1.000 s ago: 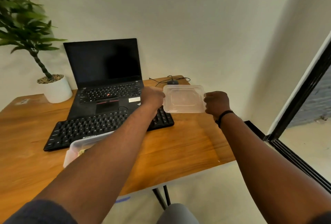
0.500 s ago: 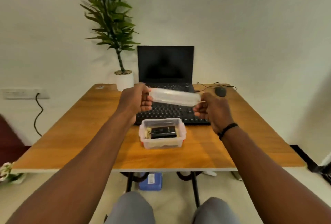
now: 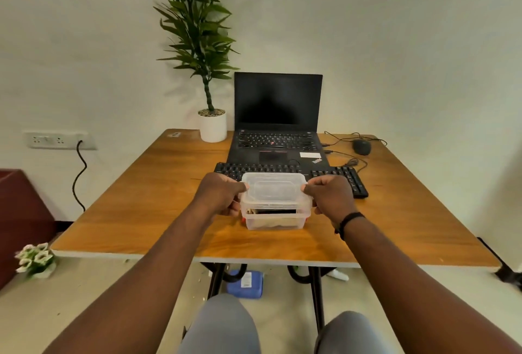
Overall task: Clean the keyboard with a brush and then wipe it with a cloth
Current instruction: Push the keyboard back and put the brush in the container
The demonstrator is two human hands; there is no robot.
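Observation:
A black external keyboard (image 3: 350, 177) lies across the table in front of the laptop, its middle hidden behind a clear plastic box. The box (image 3: 275, 220) stands on the table near me, with dark and pale items showing dimly through its wall. A clear lid (image 3: 272, 187) sits on top of the box. My left hand (image 3: 223, 195) grips the lid's left edge and my right hand (image 3: 329, 196) grips its right edge. No brush or cloth can be made out plainly.
An open black laptop (image 3: 278, 127) stands at the back of the wooden table (image 3: 141, 212). A potted plant (image 3: 211, 127) is at its left, a black mouse (image 3: 361, 146) with cable at the right. A blue container (image 3: 245, 284) lies on the floor under the table.
My hands have brought the clear lid from the right side of the table down onto the box. My head has turned left and now faces the table squarely.

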